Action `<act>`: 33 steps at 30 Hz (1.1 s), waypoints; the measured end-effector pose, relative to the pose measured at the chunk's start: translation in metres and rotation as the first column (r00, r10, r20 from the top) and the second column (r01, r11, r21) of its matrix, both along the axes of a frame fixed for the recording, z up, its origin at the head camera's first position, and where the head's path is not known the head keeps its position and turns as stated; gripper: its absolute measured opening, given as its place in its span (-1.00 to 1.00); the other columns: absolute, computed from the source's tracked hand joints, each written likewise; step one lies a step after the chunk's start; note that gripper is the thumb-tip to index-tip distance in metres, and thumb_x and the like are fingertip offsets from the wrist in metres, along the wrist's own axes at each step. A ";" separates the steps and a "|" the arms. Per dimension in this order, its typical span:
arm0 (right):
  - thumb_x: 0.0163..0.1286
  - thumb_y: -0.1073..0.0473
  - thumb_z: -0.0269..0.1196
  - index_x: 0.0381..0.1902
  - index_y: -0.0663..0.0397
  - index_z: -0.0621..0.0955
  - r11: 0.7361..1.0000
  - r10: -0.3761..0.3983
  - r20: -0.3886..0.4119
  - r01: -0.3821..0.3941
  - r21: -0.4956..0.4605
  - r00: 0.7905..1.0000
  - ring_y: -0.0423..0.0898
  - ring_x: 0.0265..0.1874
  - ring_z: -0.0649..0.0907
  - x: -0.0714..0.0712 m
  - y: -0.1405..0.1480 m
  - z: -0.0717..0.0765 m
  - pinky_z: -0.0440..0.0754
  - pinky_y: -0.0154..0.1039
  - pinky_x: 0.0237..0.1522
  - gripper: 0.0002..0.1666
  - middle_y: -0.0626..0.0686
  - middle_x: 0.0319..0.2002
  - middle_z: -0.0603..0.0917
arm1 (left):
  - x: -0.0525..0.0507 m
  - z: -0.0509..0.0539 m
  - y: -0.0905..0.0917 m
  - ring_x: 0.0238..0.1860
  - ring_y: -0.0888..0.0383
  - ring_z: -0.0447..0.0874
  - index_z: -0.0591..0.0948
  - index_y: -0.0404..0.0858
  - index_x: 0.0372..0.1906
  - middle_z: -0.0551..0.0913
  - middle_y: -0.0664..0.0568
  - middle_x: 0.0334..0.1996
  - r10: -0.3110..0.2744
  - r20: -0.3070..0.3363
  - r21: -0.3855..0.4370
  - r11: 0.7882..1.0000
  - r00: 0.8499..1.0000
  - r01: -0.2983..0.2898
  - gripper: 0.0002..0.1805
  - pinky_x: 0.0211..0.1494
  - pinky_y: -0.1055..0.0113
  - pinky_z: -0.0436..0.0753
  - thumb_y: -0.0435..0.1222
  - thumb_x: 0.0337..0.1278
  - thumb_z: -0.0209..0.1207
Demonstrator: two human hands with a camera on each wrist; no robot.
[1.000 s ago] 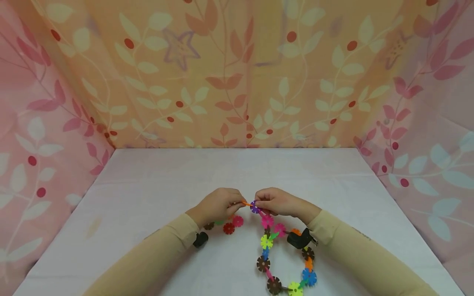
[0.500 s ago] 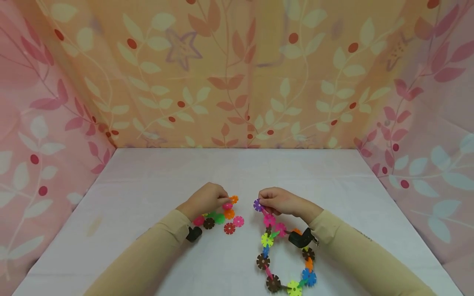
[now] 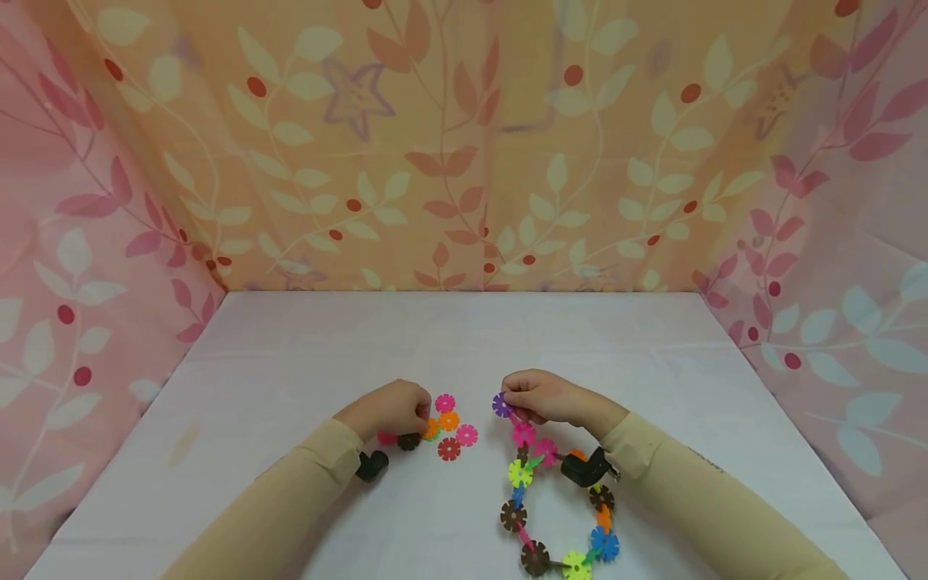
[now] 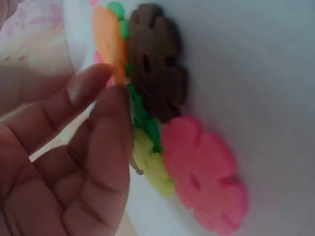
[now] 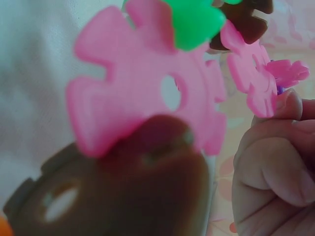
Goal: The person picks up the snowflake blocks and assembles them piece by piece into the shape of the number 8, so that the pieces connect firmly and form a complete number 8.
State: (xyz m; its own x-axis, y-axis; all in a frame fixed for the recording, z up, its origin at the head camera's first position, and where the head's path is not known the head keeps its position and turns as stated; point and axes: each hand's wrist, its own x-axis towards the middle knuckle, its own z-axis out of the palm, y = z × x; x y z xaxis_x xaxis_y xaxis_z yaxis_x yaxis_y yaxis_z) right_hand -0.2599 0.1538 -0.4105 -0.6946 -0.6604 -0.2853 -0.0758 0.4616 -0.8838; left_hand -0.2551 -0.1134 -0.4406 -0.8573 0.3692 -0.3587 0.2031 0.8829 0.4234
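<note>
My left hand (image 3: 391,408) is low over a group of loose flower-shaped plastic discs. In the left wrist view its thumb and index finger pinch the edge of an orange flower disc (image 4: 107,37). Beside those fingertips are a brown disc (image 4: 156,59), a pink disc (image 4: 202,172) and a yellow disc (image 4: 152,162). My right hand (image 3: 551,396) pinches a purple flower disc (image 3: 502,404), the end piece of a linked chain (image 3: 513,515) of coloured discs. The chain hangs from there and forms a loop on the table under my right wrist.
To the right of my left hand lie two pink discs, one of them the upper pink disc (image 3: 445,403), another orange disc (image 3: 449,420) and a red disc (image 3: 449,449). The white table (image 3: 464,338) is bounded by flowered cloth walls (image 3: 464,201).
My left hand has drawn the orange disc away from the purple one and moved it left and down, to the loose discs. The right hand stays nearly still with the chain.
</note>
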 end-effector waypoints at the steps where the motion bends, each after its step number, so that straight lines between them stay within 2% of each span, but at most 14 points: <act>1: 0.44 0.19 -0.06 -0.48 0.27 0.41 1.000 0.000 -0.002 0.000 0.003 1.000 -0.14 -0.77 0.28 0.000 0.000 0.000 0.19 -0.38 -0.72 -0.68 0.00 -0.69 0.40 | 0.000 -0.001 0.000 -0.49 0.16 0.43 0.53 -0.11 -0.54 0.50 0.11 -0.55 -0.009 -0.009 -0.005 1.000 1.000 0.009 -0.87 -0.42 0.34 0.48 -0.36 0.00 0.21; 4: 0.44 0.20 -0.06 -0.49 0.25 0.42 1.000 0.003 -0.002 -0.003 0.009 1.000 -0.15 -0.77 0.28 0.002 -0.001 0.001 0.19 -0.38 -0.73 -0.69 0.00 -0.69 0.40 | 0.000 -0.001 -0.003 -0.41 0.15 0.42 0.54 -0.10 -0.43 0.49 0.12 -0.50 -0.022 -0.055 -0.023 1.000 0.998 0.020 -0.84 -0.31 0.31 0.52 -0.45 -0.02 0.17; 8: 0.44 0.19 -0.06 -0.49 0.26 0.41 1.000 0.014 0.003 -0.014 0.008 1.000 -0.15 -0.78 0.28 0.003 -0.003 0.003 0.19 -0.38 -0.73 -0.69 0.00 -0.70 0.39 | -0.001 0.000 -0.007 -0.38 0.14 0.39 0.53 -0.11 -0.43 0.47 0.13 -0.51 -0.043 -0.105 -0.068 0.997 0.994 0.036 -0.80 -0.22 0.28 0.50 -0.43 -0.14 0.30; 12: 0.44 0.19 -0.05 -0.49 0.28 0.40 1.000 0.023 0.002 -0.023 -0.003 1.000 -0.15 -0.78 0.28 0.003 -0.005 0.003 0.19 -0.38 -0.73 -0.68 0.01 -0.70 0.39 | -0.003 0.003 -0.011 -0.42 0.14 0.39 0.51 -0.14 -0.54 0.47 0.11 -0.55 -0.043 -0.079 -0.042 0.998 0.996 0.039 -0.79 -0.32 0.31 0.46 -0.38 -0.18 0.36; 15: 0.44 0.18 -0.05 -0.49 0.28 0.40 1.000 0.028 -0.001 -0.028 0.001 1.000 -0.15 -0.78 0.29 0.003 -0.006 0.002 0.19 -0.38 -0.73 -0.67 0.01 -0.70 0.39 | -0.004 0.004 -0.013 -0.41 0.14 0.39 0.52 -0.14 -0.53 0.47 0.11 -0.52 -0.061 -0.064 -0.027 0.998 0.996 0.060 -0.79 -0.33 0.32 0.45 -0.39 -0.19 0.36; 22: 0.44 0.18 -0.05 -0.50 0.26 0.42 0.999 0.031 -0.011 -0.031 0.014 0.999 -0.13 -0.78 0.28 0.001 -0.007 0.000 0.18 -0.38 -0.74 -0.67 0.01 -0.71 0.40 | -0.005 0.003 -0.022 -0.35 0.16 0.38 0.52 -0.03 -0.45 0.43 0.10 -0.43 -0.108 -0.056 -0.084 0.991 0.993 0.103 -0.71 -0.31 0.35 0.49 -0.51 -0.18 0.26; 29: 0.44 0.18 -0.05 -0.51 0.21 0.42 0.999 0.043 0.006 -0.043 0.006 0.999 -0.14 -0.78 0.27 0.001 -0.008 -0.003 0.19 -0.38 -0.74 -0.68 0.00 -0.71 0.40 | -0.007 0.004 -0.027 -0.34 0.12 0.43 0.51 -0.12 -0.43 0.50 0.06 -0.46 -0.062 0.017 0.015 0.998 0.998 0.062 -0.71 -0.38 0.34 0.53 -0.52 -0.23 0.31; 33: 0.44 0.18 -0.04 -0.52 0.20 0.42 0.999 0.039 0.006 -0.039 0.011 0.999 -0.14 -0.78 0.27 0.001 -0.009 -0.004 0.19 -0.39 -0.75 -0.68 0.00 -0.71 0.40 | -0.009 0.003 -0.028 -0.38 0.12 0.43 0.48 -0.14 -0.45 0.49 0.07 -0.51 -0.073 0.008 0.005 0.997 0.997 0.073 -0.72 -0.38 0.33 0.51 -0.49 -0.23 0.33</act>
